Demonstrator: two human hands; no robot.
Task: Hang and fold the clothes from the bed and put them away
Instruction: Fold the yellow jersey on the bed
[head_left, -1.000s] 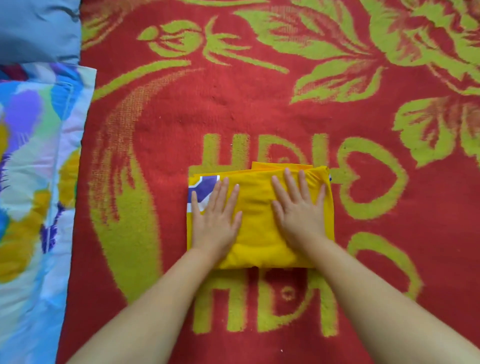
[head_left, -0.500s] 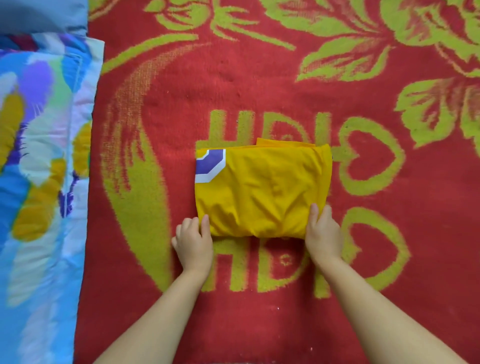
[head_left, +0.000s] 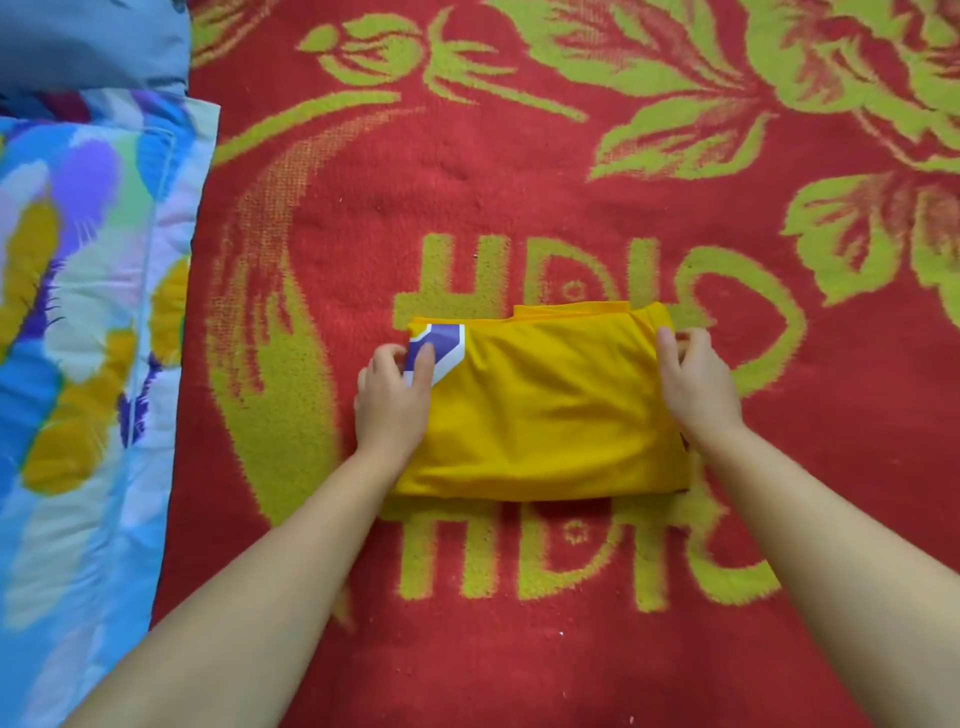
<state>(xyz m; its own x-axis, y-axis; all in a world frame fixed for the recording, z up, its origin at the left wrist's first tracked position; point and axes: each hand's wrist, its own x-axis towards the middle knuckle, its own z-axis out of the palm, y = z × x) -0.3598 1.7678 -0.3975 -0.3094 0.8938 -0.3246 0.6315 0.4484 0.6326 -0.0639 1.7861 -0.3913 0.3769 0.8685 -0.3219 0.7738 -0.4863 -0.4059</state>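
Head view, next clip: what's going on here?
A person is handling a folded yellow garment lying on a red patterned blanket. The left hand grips its left edge by the purple-and-white patch; the right hand grips the right edge. A colourful quilt lies to the left.

blanket (head_left: 467, 171) under my hands, red, yellow-green woven letters | far row: "HDI" then a round letter, maybe C, partly hidden by my folded yellow garment (head_left: 545, 410) | near row: "HDIC" | nothing readable on the garment
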